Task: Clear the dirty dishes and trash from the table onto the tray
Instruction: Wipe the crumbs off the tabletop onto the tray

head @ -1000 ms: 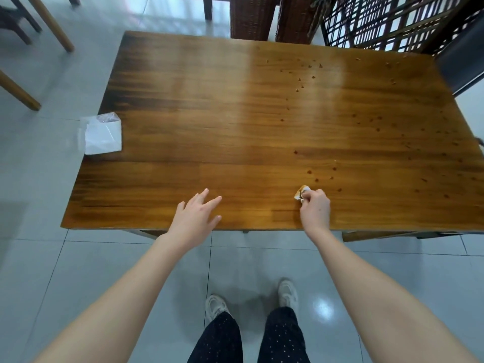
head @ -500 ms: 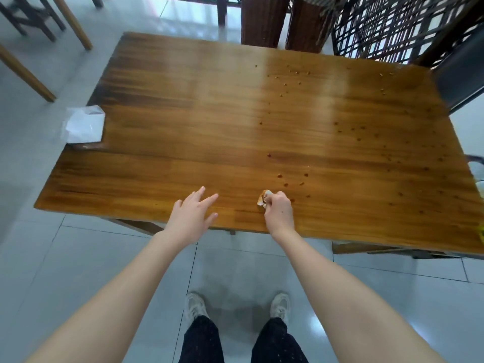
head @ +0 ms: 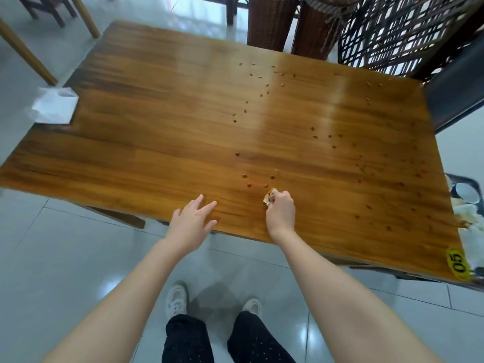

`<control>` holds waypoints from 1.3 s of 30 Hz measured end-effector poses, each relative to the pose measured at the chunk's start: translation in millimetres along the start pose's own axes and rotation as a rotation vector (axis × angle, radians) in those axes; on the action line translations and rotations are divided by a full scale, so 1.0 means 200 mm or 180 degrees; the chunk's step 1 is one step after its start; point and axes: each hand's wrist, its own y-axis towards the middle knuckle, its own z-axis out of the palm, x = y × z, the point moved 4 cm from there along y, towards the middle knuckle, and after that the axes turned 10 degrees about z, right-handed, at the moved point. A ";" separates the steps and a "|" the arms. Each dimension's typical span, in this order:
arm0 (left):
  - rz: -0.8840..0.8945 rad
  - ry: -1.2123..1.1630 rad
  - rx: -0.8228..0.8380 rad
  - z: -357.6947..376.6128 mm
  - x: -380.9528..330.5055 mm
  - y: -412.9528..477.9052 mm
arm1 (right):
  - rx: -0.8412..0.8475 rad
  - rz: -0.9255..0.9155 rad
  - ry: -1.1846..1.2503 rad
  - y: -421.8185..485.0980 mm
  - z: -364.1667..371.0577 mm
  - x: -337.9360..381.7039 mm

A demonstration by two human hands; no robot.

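Note:
My right hand [head: 280, 211] is closed around a small crumpled wad of paper [head: 269, 195], pressed on the wooden table [head: 157, 132] near its front edge. Just beyond the wad lie several small brown crumbs [head: 258, 180], and more are scattered over the right half and the far middle. My left hand [head: 190, 220] rests flat with fingers spread at the table's front edge, holding nothing. At the far right edge, a tray [head: 468, 205] with a white cup and crumpled napkins shows only in part.
A white plastic bag [head: 53, 107] hangs at the table's left end. A yellow "05" sticker [head: 457, 263] marks the near right corner. Wicker chair backs [head: 293, 24] stand behind the table, a dark chair [head: 458, 82] at the right, wooden legs at the upper left.
The view has swung, so the table sits more to the left and the tray has come into sight at the right. Both hands keep their places on the front edge.

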 end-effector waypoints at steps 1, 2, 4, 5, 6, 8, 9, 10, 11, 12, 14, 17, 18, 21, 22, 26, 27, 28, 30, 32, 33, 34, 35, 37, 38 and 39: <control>-0.0015 -0.0016 -0.0002 0.00 -0.01 0.00 | 0.0086 -0.0122 -0.0019 -0.01 0.02 0.03; -0.0026 -0.0024 -0.0002 0.01 -0.03 0.00 | 0.0191 -0.0283 -0.0052 -0.04 0.05 0.07; -0.0077 -0.0038 0.0001 0.01 -0.04 0.01 | 0.0376 -0.0620 -0.0153 -0.09 0.11 0.14; -0.0109 -0.0044 0.0003 0.01 -0.04 0.01 | 0.0439 -0.0748 -0.0169 -0.11 0.13 0.16; -0.0131 -0.0035 0.0000 0.01 -0.03 0.02 | 0.0489 -0.0846 -0.0136 -0.12 0.15 0.17; -0.0126 -0.0017 0.0000 0.01 -0.02 0.04 | 0.0565 -0.0952 -0.0037 -0.10 0.14 0.16; -0.0103 -0.0031 -0.0002 0.00 -0.02 0.06 | 0.0559 -0.0962 -0.0011 -0.08 0.12 0.15; -0.0071 -0.0044 0.0003 0.00 -0.01 0.08 | 0.0510 -0.0909 0.0031 -0.04 0.10 0.12; -0.0039 -0.0052 0.0011 0.00 -0.01 0.11 | 0.0429 -0.0774 0.0104 0.00 0.07 0.09; -0.0010 -0.0056 0.0019 0.00 0.00 0.13 | 0.0333 -0.0585 0.0189 0.05 0.03 0.06; 0.0037 -0.0073 0.0036 -0.02 0.01 0.18 | 0.0171 -0.0285 0.0248 0.12 -0.03 0.00; 0.0113 -0.0098 -0.0010 -0.06 0.03 0.25 | 0.0143 -0.0226 0.0077 0.18 -0.05 -0.03; 0.0135 -0.0112 -0.0030 -0.08 0.03 0.26 | 0.0128 -0.0200 0.0028 0.18 -0.03 -0.03; 0.0170 -0.0112 -0.0031 -0.13 0.07 0.29 | 0.0015 -0.0042 0.0042 0.16 0.00 -0.02; 0.0177 -0.0100 -0.0036 -0.14 0.08 0.30 | -0.0013 -0.0010 0.0071 0.15 0.00 -0.01; 0.0221 -0.0044 -0.0055 -0.19 0.09 0.36 | 0.0117 -0.0226 0.0063 0.10 0.04 0.08; 0.0241 -0.0045 -0.0050 -0.20 0.09 0.37 | 0.0211 -0.0337 0.0035 0.08 0.07 0.13; 0.0253 -0.0049 -0.0041 -0.20 0.08 0.38 | 0.0315 -0.0449 0.0007 0.05 0.11 0.18; 0.0267 -0.0039 -0.0025 -0.20 0.07 0.41 | 0.0493 -0.0643 -0.0037 0.01 0.18 0.26; 0.0275 0.0002 -0.0025 -0.21 0.08 0.42 | 0.0521 -0.0779 -0.0040 -0.02 0.20 0.30; 0.0276 0.0019 -0.0024 -0.22 0.08 0.43 | 0.0471 -0.0844 -0.0043 -0.01 0.20 0.30; 0.0276 0.0029 -0.0016 -0.22 0.09 0.44 | 0.0413 -0.0909 -0.0056 -0.01 0.19 0.30; 0.0269 0.0038 -0.0017 -0.23 0.09 0.45 | 0.0375 -0.0957 -0.0100 0.00 0.17 0.30; 0.0254 0.0059 -0.0034 -0.23 0.10 0.46 | 0.0370 -0.1012 -0.0197 0.00 0.16 0.31; 0.0259 0.0057 -0.0032 -0.24 0.10 0.46 | 0.0379 -0.1035 -0.0221 0.00 0.16 0.32; 0.0267 0.0045 -0.0023 -0.24 0.10 0.47 | 0.0395 -0.1053 -0.0245 -0.01 0.17 0.32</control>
